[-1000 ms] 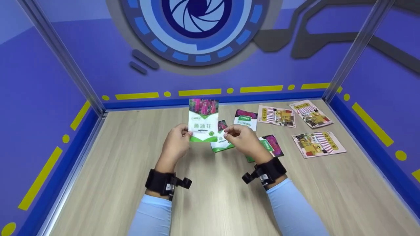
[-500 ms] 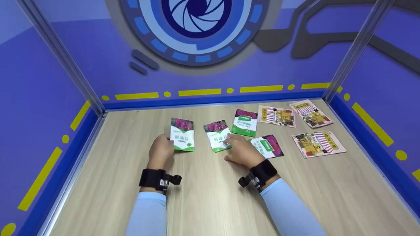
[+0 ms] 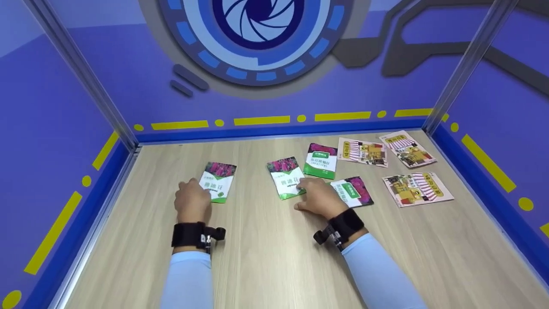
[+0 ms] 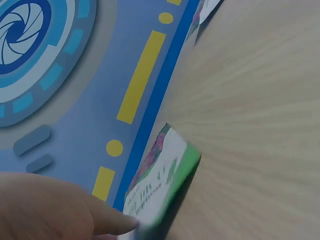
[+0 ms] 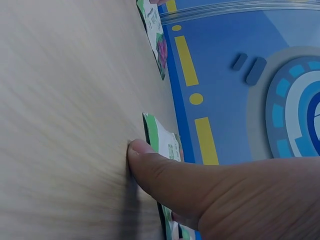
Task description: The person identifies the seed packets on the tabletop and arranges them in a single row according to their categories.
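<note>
Left hand (image 3: 192,199): pinching the left packet (image 3: 218,180) by its left side, a hold that probably suits something thin and leaves most of the print uncovered. Whether that packet lies fully flat, cannot tell.

Right hand (image 3: 319,198): fingers loosely bent, thumb apart; fingertips on the near right corner of the middle packet (image 3: 283,177), perhaps to steady it. Undersides of the fingers hidden.

Beside these: far packet (image 3: 320,161), beyond the right hand; sideways packet (image 3: 352,191), partly covered by that hand. All four rectangular, slim, white and green with magenta flowers; surfaces smooth, slightly glossy.

Further right: three pink packets (image 3: 417,189), flat, striped awning printed on each, lying at differing angles, apparently grouped by design.

Beneath: table (image 3: 257,253), pale, wood-grained. Behind: blue wall (image 3: 274,103), yellow dashes along its foot.
</note>
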A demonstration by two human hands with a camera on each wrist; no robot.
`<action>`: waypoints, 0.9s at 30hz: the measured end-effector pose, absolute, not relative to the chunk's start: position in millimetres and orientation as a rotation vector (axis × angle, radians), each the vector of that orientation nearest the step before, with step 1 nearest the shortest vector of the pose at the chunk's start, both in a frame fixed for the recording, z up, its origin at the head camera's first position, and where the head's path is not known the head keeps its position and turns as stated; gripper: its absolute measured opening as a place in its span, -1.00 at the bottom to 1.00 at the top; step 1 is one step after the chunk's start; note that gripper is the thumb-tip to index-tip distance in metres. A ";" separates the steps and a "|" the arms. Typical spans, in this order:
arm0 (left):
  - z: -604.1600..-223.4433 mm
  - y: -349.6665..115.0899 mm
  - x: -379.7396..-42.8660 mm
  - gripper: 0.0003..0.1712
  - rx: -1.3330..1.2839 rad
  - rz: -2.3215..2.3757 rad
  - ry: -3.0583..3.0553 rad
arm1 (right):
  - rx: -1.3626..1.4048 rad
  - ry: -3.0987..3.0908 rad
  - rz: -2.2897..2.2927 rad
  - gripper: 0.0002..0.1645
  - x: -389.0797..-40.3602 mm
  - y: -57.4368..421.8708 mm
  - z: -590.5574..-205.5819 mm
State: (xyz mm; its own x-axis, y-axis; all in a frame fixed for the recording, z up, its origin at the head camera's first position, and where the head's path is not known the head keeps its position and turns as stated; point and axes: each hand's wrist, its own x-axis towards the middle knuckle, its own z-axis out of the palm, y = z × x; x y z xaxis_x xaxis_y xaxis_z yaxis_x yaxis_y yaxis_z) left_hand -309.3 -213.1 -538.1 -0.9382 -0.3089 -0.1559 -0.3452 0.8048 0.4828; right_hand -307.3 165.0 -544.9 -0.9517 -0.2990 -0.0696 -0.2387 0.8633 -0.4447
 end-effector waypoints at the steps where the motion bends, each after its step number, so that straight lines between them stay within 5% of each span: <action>1: -538.5 -211.0 -309.2 -0.38 -0.515 0.812 2.940 | -0.415 2.900 -0.664 -0.15 -307.8 165.6 -545.1; 5: -541.2 -201.8 -308.3 -0.25 -0.362 0.850 3.009 | -0.412 2.900 -0.662 -0.14 -309.2 167.2 -546.5; 12: -545.0 -194.1 -305.5 -0.37 -0.015 0.706 2.956 | -0.421 2.897 -0.658 -0.14 -309.0 166.9 -546.9; 27: -540.8 -224.2 -302.0 -0.48 -0.213 0.721 2.943 | -0.444 2.913 -0.662 -0.16 -306.8 167.4 -545.6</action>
